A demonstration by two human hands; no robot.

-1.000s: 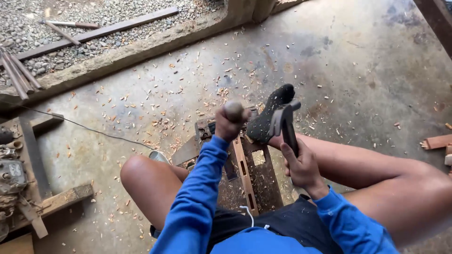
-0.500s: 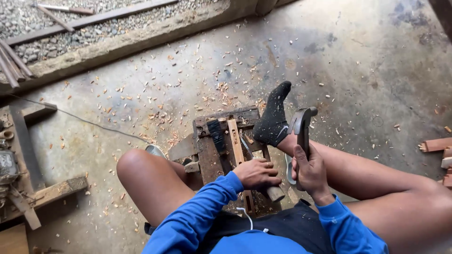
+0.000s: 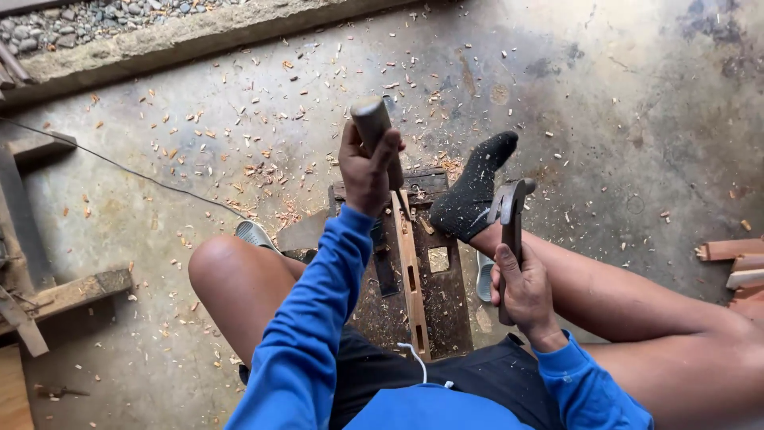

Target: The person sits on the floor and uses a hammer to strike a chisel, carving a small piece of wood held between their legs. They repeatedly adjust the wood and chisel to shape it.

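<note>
My left hand (image 3: 368, 167) is raised above the work and grips a round wooden mallet (image 3: 372, 123) by its handle. My right hand (image 3: 521, 288) holds a dark metal tool (image 3: 509, 209) upright, its head near my sock. A long pale wooden strip (image 3: 410, 271) with rectangular slots lies along a dark wooden work block (image 3: 442, 299) between my legs. My foot in a dark sock (image 3: 476, 191) rests on the far end of the block. A dark flat tool (image 3: 385, 263) lies on the block left of the strip.
Wood chips litter the concrete floor (image 3: 621, 119). A concrete curb (image 3: 191, 36) with gravel behind it runs along the top. Wooden beams (image 3: 64, 295) lie at the left, cut wood pieces (image 3: 736, 259) at the right. A thin cable (image 3: 119, 167) crosses the floor.
My left hand was low on the block half a second ago and has swung up with the mallet. My right hand has stayed beside the sock with its tool.
</note>
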